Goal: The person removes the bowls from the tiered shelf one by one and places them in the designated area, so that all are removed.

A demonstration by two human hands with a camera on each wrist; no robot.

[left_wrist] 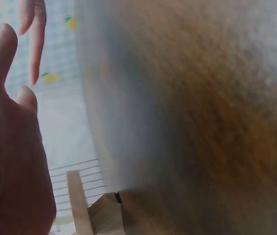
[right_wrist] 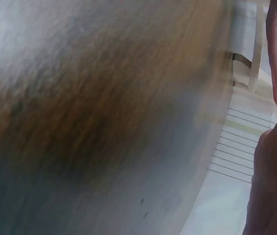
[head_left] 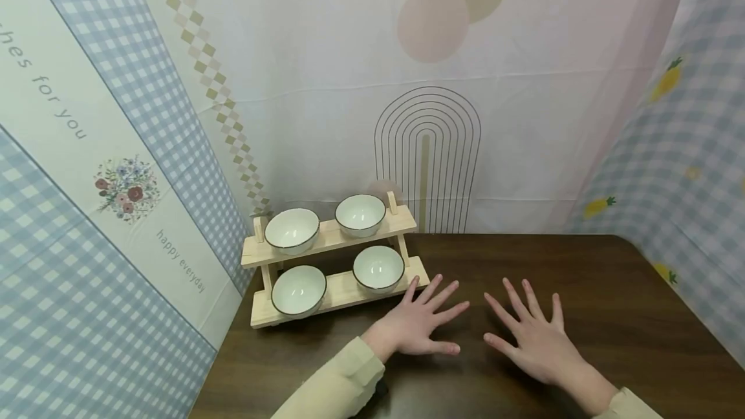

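In the head view my left hand [head_left: 416, 323] is spread palm down over the table, its fingers straight and its fingertips near the right end of a two-tier wooden rack [head_left: 337, 291]. My right hand [head_left: 538, 341] is spread the same way further right, and a gap separates the two. Neither holds anything. The rack's upper tier bears two white dark-rimmed bowls, one on the left [head_left: 292, 231] and one on the right [head_left: 360, 215]. Two more stand on the lower tier, one left [head_left: 299, 291] and one right [head_left: 379, 269]. Both wrist views show part of a hand close to the lens.
The dark brown wooden table [head_left: 495, 260] runs back to a pale patterned curtain [head_left: 326, 128]. Blue checked cloth hangs at the left [head_left: 110, 24] and at the right [head_left: 669, 180]. A small dark object [head_left: 379, 390] shows beside the left sleeve.
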